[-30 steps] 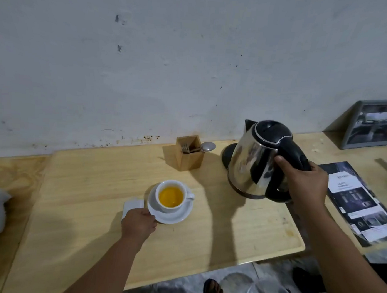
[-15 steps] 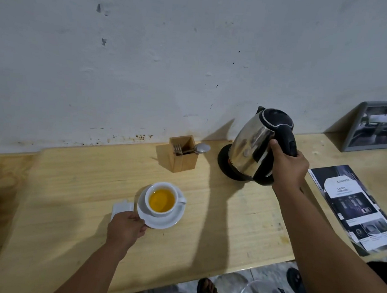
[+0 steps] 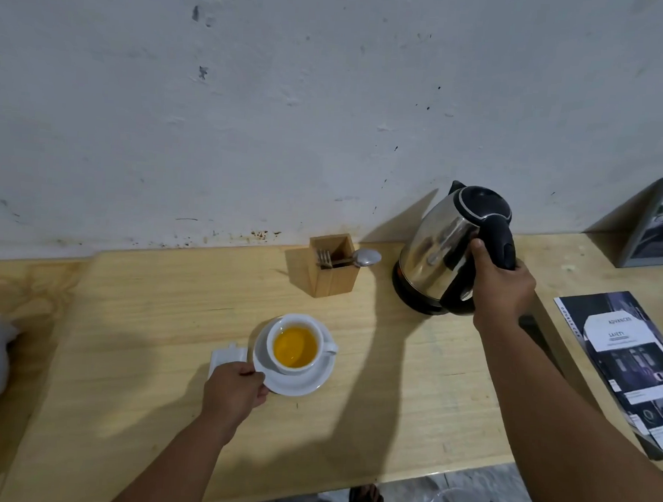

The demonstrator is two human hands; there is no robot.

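While the right hand (image 3: 502,288) clamps its curled fingers round the black handle of the shiny steel electric kettle (image 3: 436,249), the kettle stands on its round black base (image 3: 406,299) at the back of the pale wooden table (image 3: 143,317), close to the white wall. The left hand (image 3: 236,392), fingers curled together, pinches the near-left rim of the round white saucer (image 3: 308,383), which carries a white ceramic cup (image 3: 295,345) of amber-yellow liquid. A small white folded paper (image 3: 223,356) lies just left of the saucer. Behind the cup stands a small square wooden box (image 3: 334,278) holding cutlery.
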